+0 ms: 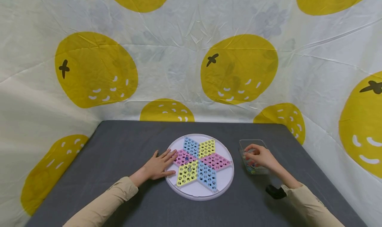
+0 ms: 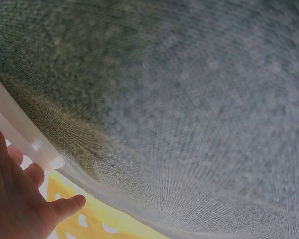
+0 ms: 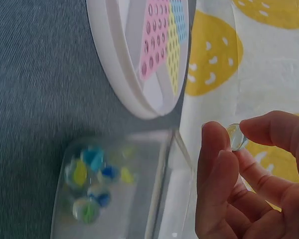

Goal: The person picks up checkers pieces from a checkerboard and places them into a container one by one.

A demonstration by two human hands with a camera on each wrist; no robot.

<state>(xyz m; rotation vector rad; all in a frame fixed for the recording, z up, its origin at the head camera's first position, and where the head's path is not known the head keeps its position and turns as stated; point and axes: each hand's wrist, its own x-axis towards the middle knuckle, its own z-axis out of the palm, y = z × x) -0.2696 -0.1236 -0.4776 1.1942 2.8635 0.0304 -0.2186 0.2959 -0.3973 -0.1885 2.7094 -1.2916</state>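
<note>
A round white Chinese checkers board lies on the table, with a star of pink, yellow and blue perforated points. My left hand rests at its left rim with fingers spread, fingertips over the pink point. A dark blue marble sits on that pink point, and a clear marble on the yellow point nearest me. My right hand is over a clear plastic box. Between thumb and fingertips it pinches a clear glass marble. Several coloured marbles lie in the box.
The grey cloth-covered table reaches back to a pale hanging curtain printed with yellow fruit. The box stands right of the board, with a strip of table between them. A black device is at my right wrist.
</note>
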